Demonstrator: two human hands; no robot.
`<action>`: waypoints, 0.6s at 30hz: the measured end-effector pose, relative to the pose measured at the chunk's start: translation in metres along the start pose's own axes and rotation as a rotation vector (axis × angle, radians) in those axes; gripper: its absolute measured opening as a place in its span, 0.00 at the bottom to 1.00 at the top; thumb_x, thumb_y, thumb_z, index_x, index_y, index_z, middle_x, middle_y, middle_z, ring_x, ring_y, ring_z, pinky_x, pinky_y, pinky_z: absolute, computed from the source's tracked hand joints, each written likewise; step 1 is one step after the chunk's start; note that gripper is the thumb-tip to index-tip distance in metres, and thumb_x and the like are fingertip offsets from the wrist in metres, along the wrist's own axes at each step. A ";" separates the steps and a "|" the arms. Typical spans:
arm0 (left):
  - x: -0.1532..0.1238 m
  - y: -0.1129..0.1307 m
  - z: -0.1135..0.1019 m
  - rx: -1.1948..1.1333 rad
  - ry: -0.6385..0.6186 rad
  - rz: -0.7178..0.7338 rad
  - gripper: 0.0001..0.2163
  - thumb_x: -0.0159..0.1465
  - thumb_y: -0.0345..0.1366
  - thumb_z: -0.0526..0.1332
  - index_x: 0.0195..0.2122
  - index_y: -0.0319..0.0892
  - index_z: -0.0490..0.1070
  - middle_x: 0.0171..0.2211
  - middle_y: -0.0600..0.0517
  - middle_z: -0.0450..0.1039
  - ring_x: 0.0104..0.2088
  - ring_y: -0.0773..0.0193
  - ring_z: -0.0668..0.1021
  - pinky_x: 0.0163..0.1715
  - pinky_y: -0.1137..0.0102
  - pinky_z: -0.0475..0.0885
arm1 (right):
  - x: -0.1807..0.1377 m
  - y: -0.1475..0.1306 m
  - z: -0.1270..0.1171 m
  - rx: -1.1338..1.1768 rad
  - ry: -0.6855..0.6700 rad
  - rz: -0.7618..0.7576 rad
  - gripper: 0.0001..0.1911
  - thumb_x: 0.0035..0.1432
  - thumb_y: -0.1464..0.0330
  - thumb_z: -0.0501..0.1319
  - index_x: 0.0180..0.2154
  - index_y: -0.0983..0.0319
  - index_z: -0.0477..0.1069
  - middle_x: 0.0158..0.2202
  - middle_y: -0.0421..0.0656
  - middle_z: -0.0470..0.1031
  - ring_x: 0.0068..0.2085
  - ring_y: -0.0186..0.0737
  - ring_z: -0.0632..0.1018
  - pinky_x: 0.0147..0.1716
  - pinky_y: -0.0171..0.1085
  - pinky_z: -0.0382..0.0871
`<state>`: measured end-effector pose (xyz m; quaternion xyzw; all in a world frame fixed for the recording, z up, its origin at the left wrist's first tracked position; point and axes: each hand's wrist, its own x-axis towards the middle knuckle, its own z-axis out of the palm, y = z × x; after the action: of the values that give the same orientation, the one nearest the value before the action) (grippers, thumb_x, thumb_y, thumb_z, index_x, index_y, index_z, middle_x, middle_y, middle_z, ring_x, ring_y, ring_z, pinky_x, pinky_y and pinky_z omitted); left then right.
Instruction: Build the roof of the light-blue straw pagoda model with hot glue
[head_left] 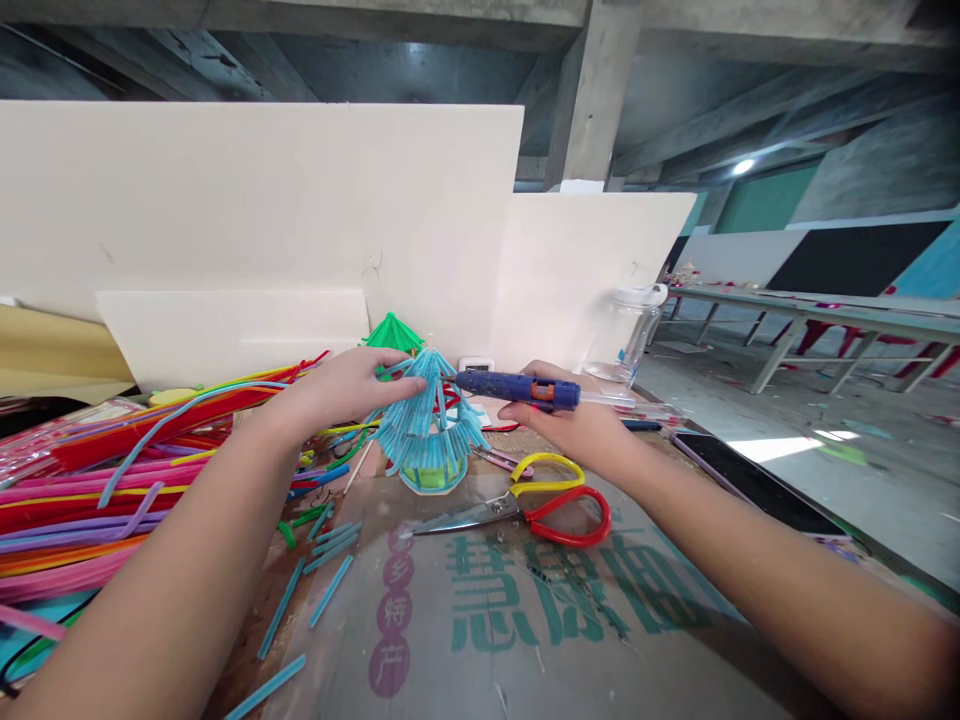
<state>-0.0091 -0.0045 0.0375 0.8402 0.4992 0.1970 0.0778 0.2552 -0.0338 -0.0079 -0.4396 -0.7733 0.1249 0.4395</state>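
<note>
A small light-blue model pavilion (431, 432) with a two-tiered roof of blue strips stands upright on the work surface. My left hand (346, 385) reaches over from its left, with thumb and forefinger closed on the upper roof near the peak. My right hand (570, 425) grips a dark blue hot glue gun (517, 388) from the right. Its nozzle points left and is at the upper roof; whether it touches cannot be told. A clear glue stick (637, 404) sticks out of the gun's back end.
Scissors (525, 505) with yellow and red handles lie before the pavilion. Cut blue strips (281, 608) and bundled coloured pipe cleaners (97, 500) are at left. A green model roof (392, 332) stands behind. A clear jar (622, 335) and a phone (754, 482) are at right.
</note>
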 end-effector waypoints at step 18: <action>-0.004 -0.008 -0.016 -0.317 0.452 -0.014 0.17 0.64 0.47 0.51 0.47 0.45 0.71 0.28 0.52 0.67 0.25 0.64 0.67 0.26 0.69 0.62 | 0.058 0.122 0.031 -0.173 -0.075 0.327 0.16 0.55 0.59 0.62 0.41 0.64 0.75 0.38 0.47 0.80 0.39 0.44 0.78 0.40 0.39 0.69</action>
<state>-0.0241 -0.0047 0.0487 0.7488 0.4728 0.4544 0.0962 0.2871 0.0896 -0.0639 -0.5907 -0.7151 0.1442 0.3448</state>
